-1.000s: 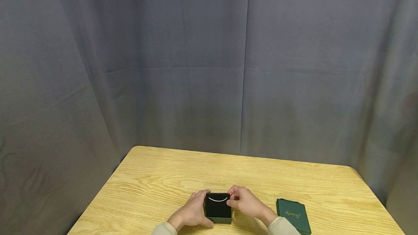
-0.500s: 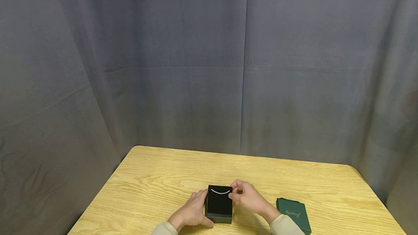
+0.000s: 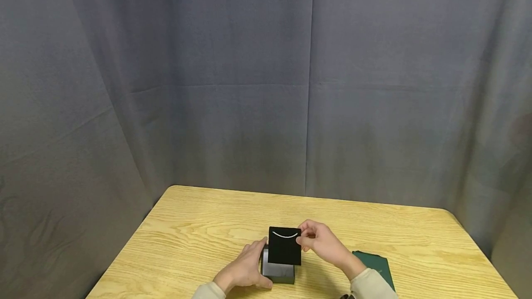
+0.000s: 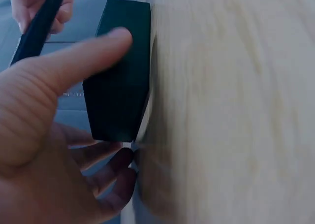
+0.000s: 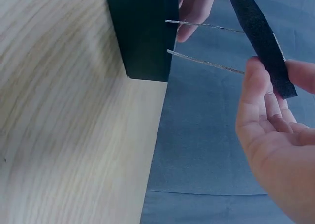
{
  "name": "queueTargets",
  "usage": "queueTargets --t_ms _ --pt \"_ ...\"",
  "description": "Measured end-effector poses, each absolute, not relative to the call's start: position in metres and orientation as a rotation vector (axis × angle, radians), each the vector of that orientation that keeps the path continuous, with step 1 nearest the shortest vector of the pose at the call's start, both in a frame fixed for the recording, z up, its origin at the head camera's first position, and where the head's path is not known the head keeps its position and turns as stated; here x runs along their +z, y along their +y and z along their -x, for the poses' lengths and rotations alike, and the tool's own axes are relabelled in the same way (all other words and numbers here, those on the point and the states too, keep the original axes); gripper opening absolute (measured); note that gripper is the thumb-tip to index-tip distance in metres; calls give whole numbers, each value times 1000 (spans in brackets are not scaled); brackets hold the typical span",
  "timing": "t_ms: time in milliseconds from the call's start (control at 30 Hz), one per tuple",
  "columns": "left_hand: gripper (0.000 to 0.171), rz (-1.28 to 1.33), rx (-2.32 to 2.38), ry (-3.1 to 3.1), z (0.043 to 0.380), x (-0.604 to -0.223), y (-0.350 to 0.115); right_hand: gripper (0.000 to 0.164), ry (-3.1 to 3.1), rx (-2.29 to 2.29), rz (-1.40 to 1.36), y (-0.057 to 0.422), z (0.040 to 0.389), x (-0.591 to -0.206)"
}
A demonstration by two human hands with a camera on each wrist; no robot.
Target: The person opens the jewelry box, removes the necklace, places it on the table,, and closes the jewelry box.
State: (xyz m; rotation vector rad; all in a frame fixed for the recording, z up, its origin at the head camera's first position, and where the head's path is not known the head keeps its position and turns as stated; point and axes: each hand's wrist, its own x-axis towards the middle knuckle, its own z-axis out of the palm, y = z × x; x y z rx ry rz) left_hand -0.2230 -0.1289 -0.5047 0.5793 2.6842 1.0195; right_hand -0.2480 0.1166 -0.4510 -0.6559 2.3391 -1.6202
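Your left hand holds the box from its 9 o'clock side, thumb and fingers spread to the box's width. Your right hand pinches the pad at its 3 o'clock edge, with only the pad's thickness between thumb and fingers. The pad is above the box, toward 12 o'clock, and apart from it. The chain curves across the pad's face; two strands span pad and box. The lid lies on the table at 3 o'clock from the box.

Black pad — aloft, green box — open
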Motion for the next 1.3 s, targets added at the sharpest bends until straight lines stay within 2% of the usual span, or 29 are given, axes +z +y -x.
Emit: queueTargets --t_ms 200,300,400,567,667,1033,1300 --pt "111 -603 1048 2694 218 -493 -131 21 2343 -1631 648 120 246 -445" --pt "103 -599 1114 2707 216 -484 -132 21 2330 -1644 636 122 245 -443" --pt "88 -581 1175 2725 214 -476 -133 20 2318 -1651 630 123 244 -442" --pt "51 -558 1325 2698 212 -468 -132 20 2324 -1647 638 123 244 -445" --pt "37 -579 1443 2637 212 -468 -128 21 2324 -1649 642 122 244 -447" --pt "23 -444 1861 2163 210 -476 -115 23 2281 -1659 633 120 242 -449" --pt "22 -425 1909 2125 210 -481 -110 22 2294 -1667 633 119 243 -453"
